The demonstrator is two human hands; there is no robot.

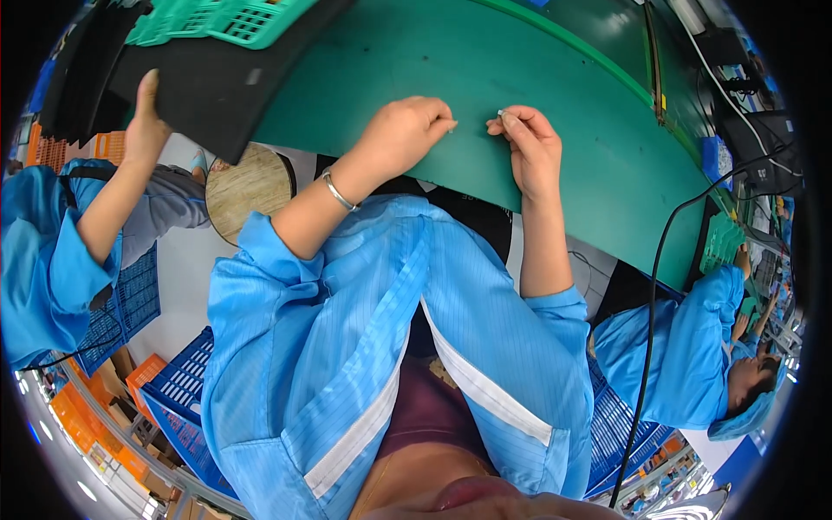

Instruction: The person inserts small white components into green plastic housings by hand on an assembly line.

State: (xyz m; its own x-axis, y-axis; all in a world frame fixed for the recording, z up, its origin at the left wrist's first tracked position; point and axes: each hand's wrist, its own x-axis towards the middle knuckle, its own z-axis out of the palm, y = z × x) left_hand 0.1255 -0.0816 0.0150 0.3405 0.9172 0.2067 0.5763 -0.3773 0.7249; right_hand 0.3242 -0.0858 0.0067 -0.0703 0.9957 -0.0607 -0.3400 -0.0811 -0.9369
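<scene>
we start closest in, with a blue jacket [347,295] hanging open, pale trim down its front edges, over a maroon top [433,403]. up the sleeves we go: a silvery bangle [337,191] circles the left wrist, and there's the left hand [400,134], curled closed, thumb and forefinger brought together. just beside it, a gap between them, we have the right hand [533,147], and it's pinching a tiny pale piece [500,113] right at the tips of thumb and forefinger! it's too small for us to say what that piece is, or whether the left fingertips grip anything too. both hands are over the green bench [347,95], near its close edge. off right, a black cable [656,269] curves down across our view. leftward we find a round stool [249,192], then a co-worker in blue [52,251], one hand at a black panel [199,91], with a green basket [251,22] at the panel's upper edge. out right, we spot a second person [663,355], blue-clad and capped, and along the bench's far side, a bright green strip [607,65].
</scene>
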